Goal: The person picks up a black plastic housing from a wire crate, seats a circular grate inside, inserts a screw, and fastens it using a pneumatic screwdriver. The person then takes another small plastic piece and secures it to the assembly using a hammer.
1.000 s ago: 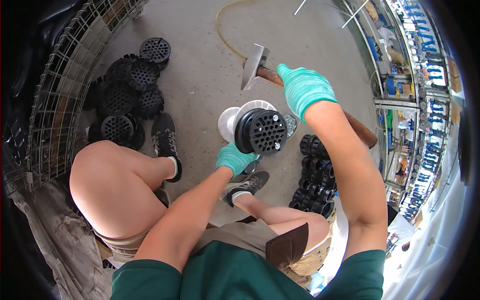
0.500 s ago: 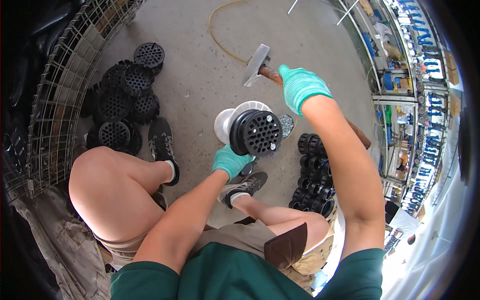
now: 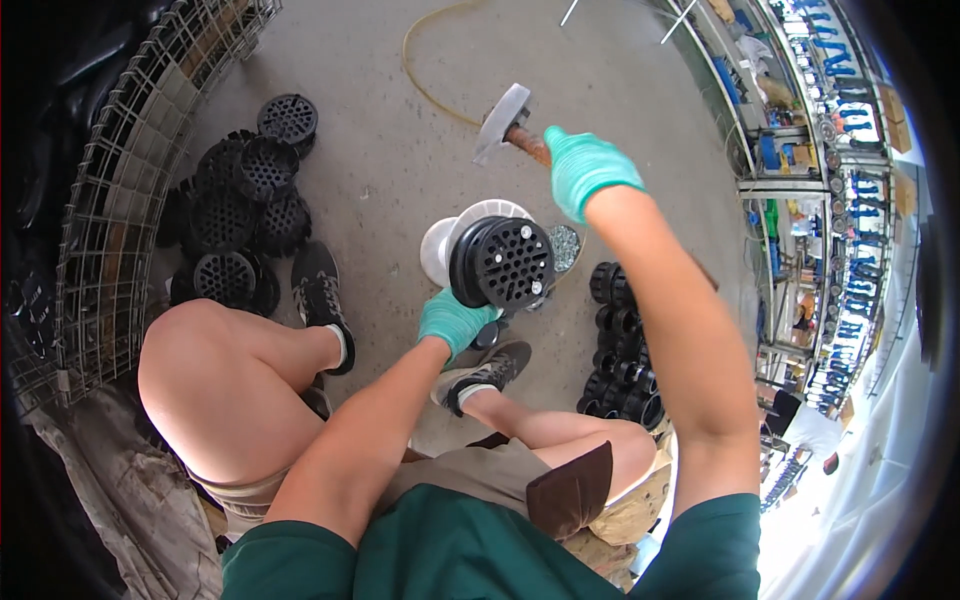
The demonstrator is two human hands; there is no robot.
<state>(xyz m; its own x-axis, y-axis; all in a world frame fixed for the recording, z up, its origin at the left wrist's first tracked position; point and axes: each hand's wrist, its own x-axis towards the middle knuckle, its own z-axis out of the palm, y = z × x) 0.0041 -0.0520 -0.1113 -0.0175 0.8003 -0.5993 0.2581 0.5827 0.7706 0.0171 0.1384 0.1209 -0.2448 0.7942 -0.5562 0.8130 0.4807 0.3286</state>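
Note:
My left hand [image 3: 458, 322], in a teal glove, grips the near side of a round black plastic part [image 3: 513, 262]; its fingers are partly hidden beneath it. The part's upper face is full of holes and carries a few small bright pieces, apparently fastener heads. It sits tilted above a white round stand [image 3: 436, 250]. My right hand [image 3: 593, 172], gloved alike, is closed round the wooden handle of a hammer [image 3: 502, 125]. The hammer's metal head is held up, apart from the black part and beyond it.
A dish of small metal pieces [image 3: 565, 248] stands just right of the stand. Black perforated discs [image 3: 228, 215] are heaped at left, by a wire cage [image 3: 115, 150]. Black rings [image 3: 625, 345] are stacked at right, before loaded shelves [image 3: 790, 188]. A yellowish hose [image 3: 408, 65] lies on the floor.
The whole view has shifted slightly left. My right hand and the hammer have moved a little up and left, the hammer's head turning slightly. My left hand keeps its hold on the black part.

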